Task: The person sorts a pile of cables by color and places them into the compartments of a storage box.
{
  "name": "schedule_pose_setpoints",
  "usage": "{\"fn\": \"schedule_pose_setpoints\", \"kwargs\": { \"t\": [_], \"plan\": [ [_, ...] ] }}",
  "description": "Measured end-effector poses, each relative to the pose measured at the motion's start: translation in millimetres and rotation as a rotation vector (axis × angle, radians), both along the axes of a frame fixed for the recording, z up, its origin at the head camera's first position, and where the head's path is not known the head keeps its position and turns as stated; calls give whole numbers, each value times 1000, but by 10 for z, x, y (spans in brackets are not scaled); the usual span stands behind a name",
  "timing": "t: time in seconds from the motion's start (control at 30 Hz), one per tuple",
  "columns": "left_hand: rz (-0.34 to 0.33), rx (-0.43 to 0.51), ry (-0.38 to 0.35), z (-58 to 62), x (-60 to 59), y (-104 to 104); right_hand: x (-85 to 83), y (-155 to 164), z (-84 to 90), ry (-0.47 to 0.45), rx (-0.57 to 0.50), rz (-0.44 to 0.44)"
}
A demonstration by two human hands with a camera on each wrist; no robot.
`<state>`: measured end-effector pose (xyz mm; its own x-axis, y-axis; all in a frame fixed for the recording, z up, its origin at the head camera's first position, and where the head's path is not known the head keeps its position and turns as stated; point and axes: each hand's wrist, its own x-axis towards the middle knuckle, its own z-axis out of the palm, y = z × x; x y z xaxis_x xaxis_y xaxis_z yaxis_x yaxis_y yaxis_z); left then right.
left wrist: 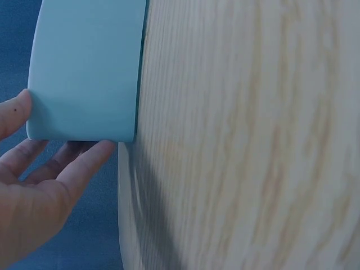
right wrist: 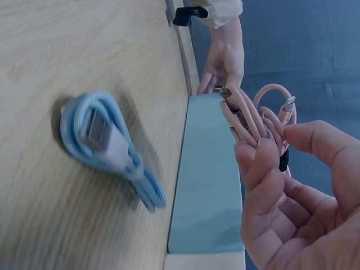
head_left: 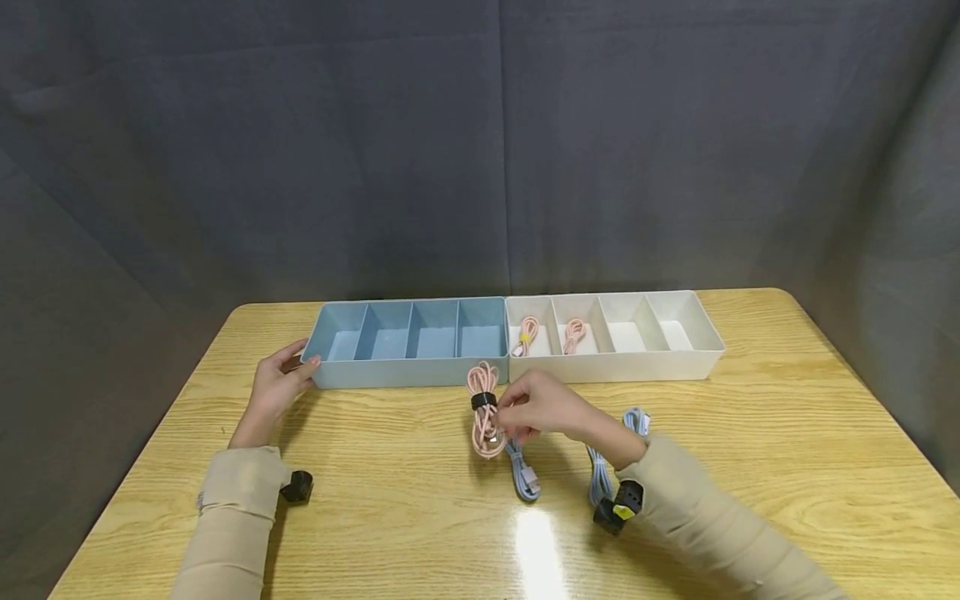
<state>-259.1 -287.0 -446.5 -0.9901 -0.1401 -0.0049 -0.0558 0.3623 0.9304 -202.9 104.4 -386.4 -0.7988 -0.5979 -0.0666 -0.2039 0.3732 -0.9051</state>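
Observation:
My right hand pinches a coiled pink cable bound with a black strap, holding it up in front of the trays. Metal plugs show on the coil in the right wrist view. Below it on the table lies a coiled light-blue cable with a white plug. At the far left, my left hand touches the end of the blue divided tray. Its thumb is at the rim and its extended fingers rest against the end wall. The blue tray's compartments hold nothing.
A white divided tray adjoins the blue one on the right. Its two leftmost compartments each hold a small pink cable. More light-blue cable lies beside and partly behind my right forearm. A grey curtain hangs behind the table.

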Motion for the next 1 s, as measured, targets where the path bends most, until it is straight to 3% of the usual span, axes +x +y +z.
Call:
{"fn": "schedule_pose_setpoints", "kwargs": {
  "t": [0.23,0.5,0.7,1.0],
  "plan": [
    [26,-10,11,-181,-124,-90,-34,156,47,6,2,3],
    [41,10,29,-284,-199,-147,-73,360,10,20,22,-9],
    [27,21,31,-299,-217,-159,-85,488,-23,15,28,-15],
    [2,33,22,-211,-146,-114,-48,561,-120,-24,30,-27]
  ]
}}
